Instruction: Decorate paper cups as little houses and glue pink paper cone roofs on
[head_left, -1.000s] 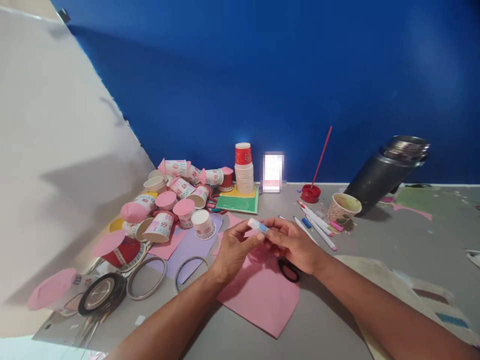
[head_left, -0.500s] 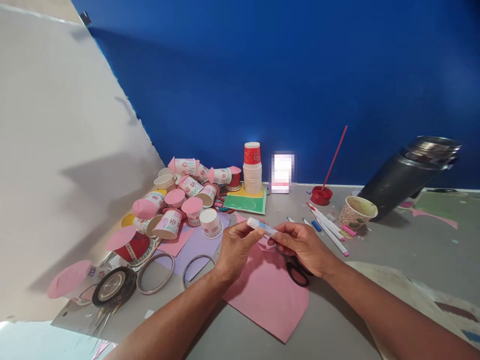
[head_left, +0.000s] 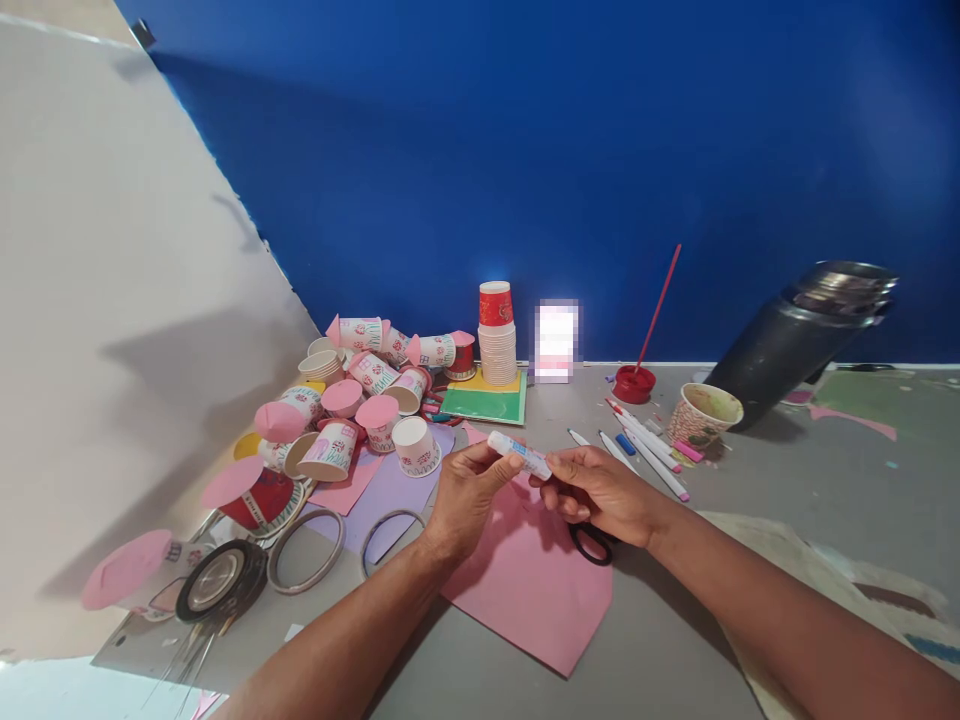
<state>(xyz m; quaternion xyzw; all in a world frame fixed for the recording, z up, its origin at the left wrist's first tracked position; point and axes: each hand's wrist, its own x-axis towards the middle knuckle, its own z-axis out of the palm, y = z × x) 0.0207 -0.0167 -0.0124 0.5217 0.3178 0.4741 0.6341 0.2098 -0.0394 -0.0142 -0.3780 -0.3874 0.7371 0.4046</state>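
Note:
A white glue stick [head_left: 519, 453] with blue print is held level above the table, between my two hands. My left hand [head_left: 471, 492] is closed on its left end, thumb along the barrel. Thumb and fingers of my right hand [head_left: 609, 492] pinch its right end. Below them lies a sheet of pink paper [head_left: 536, 600] with a cut corner. Scissors [head_left: 592, 545] with black handles rest at the paper's right edge, partly hidden under my right hand.
Decorated paper cups [head_left: 330, 448] with pink tops crowd the left, beside tape rings [head_left: 306, 552] and purple paper [head_left: 390, 540]. A cup stack [head_left: 498, 355] stands at the back. Markers [head_left: 652, 455], a patterned cup [head_left: 705, 418] and a leaning dark flask [head_left: 795, 340] are at right.
The view has shifted slightly, so most things appear a little further left. My right fingers have moved slightly at the glue stick's end; both hands still hold it.

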